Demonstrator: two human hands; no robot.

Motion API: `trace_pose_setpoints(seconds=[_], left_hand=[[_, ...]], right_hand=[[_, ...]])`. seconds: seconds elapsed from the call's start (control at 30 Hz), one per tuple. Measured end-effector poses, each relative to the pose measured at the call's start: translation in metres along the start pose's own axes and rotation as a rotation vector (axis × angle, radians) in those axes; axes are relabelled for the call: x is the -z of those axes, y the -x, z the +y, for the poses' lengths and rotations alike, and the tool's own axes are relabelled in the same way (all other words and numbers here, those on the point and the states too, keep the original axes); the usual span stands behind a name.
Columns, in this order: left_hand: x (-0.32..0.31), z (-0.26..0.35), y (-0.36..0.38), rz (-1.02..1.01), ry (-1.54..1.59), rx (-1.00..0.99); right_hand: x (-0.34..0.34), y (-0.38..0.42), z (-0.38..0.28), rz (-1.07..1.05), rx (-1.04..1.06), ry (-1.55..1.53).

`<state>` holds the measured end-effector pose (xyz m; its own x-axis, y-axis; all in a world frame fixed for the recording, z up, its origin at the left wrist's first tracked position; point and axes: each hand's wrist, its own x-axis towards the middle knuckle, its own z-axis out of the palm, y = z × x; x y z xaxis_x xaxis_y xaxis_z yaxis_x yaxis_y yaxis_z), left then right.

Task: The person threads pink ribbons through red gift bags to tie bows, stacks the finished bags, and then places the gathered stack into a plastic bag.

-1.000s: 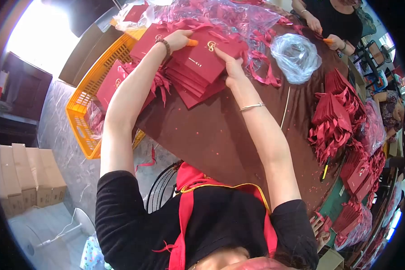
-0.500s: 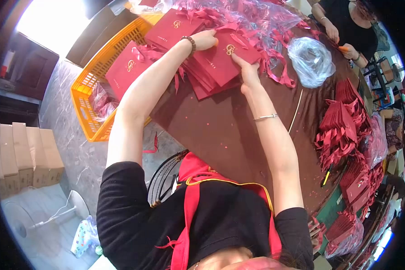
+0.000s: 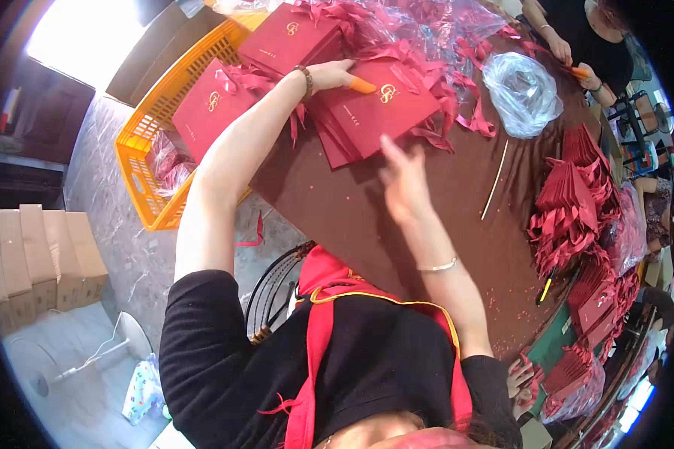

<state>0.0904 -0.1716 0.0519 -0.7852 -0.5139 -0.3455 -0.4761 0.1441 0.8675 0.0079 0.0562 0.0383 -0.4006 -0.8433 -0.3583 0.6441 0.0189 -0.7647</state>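
Observation:
Red paper gift bags (image 3: 378,112) with gold lettering and ribbon handles lie in an uneven stack on the brown-covered table. My left hand (image 3: 328,77), wearing an orange finger cover and a beaded bracelet, grips the top bag at its left edge. The orange-covered digit lies on the bag's face; the other fingers are partly hidden. Below the stack's near edge, my right hand (image 3: 404,179) is apart from the bags, blurred by motion, its fingers spread and nothing visible in them. Further red bags (image 3: 288,41) lie beyond my left wrist.
A yellow plastic crate (image 3: 138,179) stands at the left, with a red bag (image 3: 210,108) over its edge. Clear plastic wrap (image 3: 522,93) lies at the table's far right. Bundled red bags (image 3: 569,213) line the right side. Across the table is another person (image 3: 588,45).
My right hand has let go of the top bag and drawn back toward me. My left hand has shifted slightly left and down, staying on the bag.

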Motion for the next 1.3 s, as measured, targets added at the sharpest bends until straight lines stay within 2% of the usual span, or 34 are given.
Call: trace_pose_setpoints(seconds=[0.03, 0.07, 0.17, 0.2, 0.33, 0.4, 0.43, 0.53, 0.63, 0.7, 0.77, 0.83, 0.87, 0.93, 1.0, 1.13, 1.17, 1.2, 1.23, 1.27, 1.3], left_hand=[[-0.002, -0.003, 0.001, 0.038, -0.003, 0.021], [-0.001, -0.004, -0.001, -0.037, 0.053, 0.032], [-0.010, -0.001, 0.002, 0.024, -0.039, 0.046], [-0.011, -0.019, -0.015, 0.000, 0.000, -0.010], [-0.042, -0.009, -0.003, 0.013, -0.014, -0.079], [-0.052, -0.003, -0.003, -0.215, 0.173, -0.020], [-0.063, 0.006, 0.005, -0.244, 0.260, -0.042], [-0.086, 0.002, 0.007, -0.042, 0.300, -0.097], [-0.109, 0.001, 0.016, -0.016, 0.384, -0.226], [-0.120, 0.003, 0.019, 0.056, 0.274, -0.305], [-0.131, 0.016, 0.028, 0.029, 0.363, -0.292], [-0.138, 0.027, 0.031, 0.009, 0.416, -0.390], [-0.138, 0.033, 0.034, -0.038, 0.382, -0.336], [-0.142, 0.047, 0.034, -0.063, 0.377, -0.351], [-0.148, 0.061, 0.033, -0.097, 0.372, -0.362], [-0.163, 0.097, 0.024, 0.142, -0.280, -0.603], [-0.167, 0.106, 0.023, 0.120, -0.293, -0.616], [-0.170, 0.125, 0.031, 0.127, -0.470, -0.629], [-0.175, 0.139, 0.037, 0.132, -0.651, -0.642], [-0.180, 0.145, 0.040, 0.155, -0.763, -0.698], [-0.184, 0.149, 0.042, 0.129, -0.863, -0.733]], right_hand=[[0.008, 0.007, 0.009, -0.035, -0.170, -0.018], [0.012, 0.005, 0.025, 0.102, -0.187, -0.115], [0.027, -0.010, 0.018, 0.003, -0.159, -0.248], [0.026, -0.009, 0.012, 0.001, -0.146, -0.262], [0.043, -0.009, -0.002, 0.001, -0.108, -0.232], [0.047, -0.001, -0.008, 0.058, -0.093, -0.227], [0.054, -0.001, -0.009, 0.067, -0.084, -0.230], [0.079, 0.001, -0.006, 0.066, -0.024, -0.244], [0.092, 0.014, -0.005, 0.071, 0.101, -0.179], [0.109, 0.017, -0.003, 0.041, 0.101, -0.201], [0.122, 0.020, -0.004, 0.003, 0.103, -0.229], [0.126, 0.029, -0.012, -0.019, 0.112, -0.197], [0.127, 0.032, -0.014, -0.016, 0.121, -0.204], [0.131, 0.039, -0.018, -0.076, 0.189, -0.209], [0.136, 0.042, -0.021, -0.044, 0.201, -0.198], [0.147, 0.044, -0.021, 0.004, 0.267, -0.233], [0.148, 0.049, -0.019, 0.063, 0.206, -0.268], [0.151, 0.055, -0.015, 0.121, 0.145, -0.309], [0.159, 0.061, -0.001, 0.056, 0.049, -0.279], [0.162, 0.072, 0.014, 0.002, -0.009, -0.173], [0.140, 0.099, 0.005, -0.010, -0.016, 0.081]])
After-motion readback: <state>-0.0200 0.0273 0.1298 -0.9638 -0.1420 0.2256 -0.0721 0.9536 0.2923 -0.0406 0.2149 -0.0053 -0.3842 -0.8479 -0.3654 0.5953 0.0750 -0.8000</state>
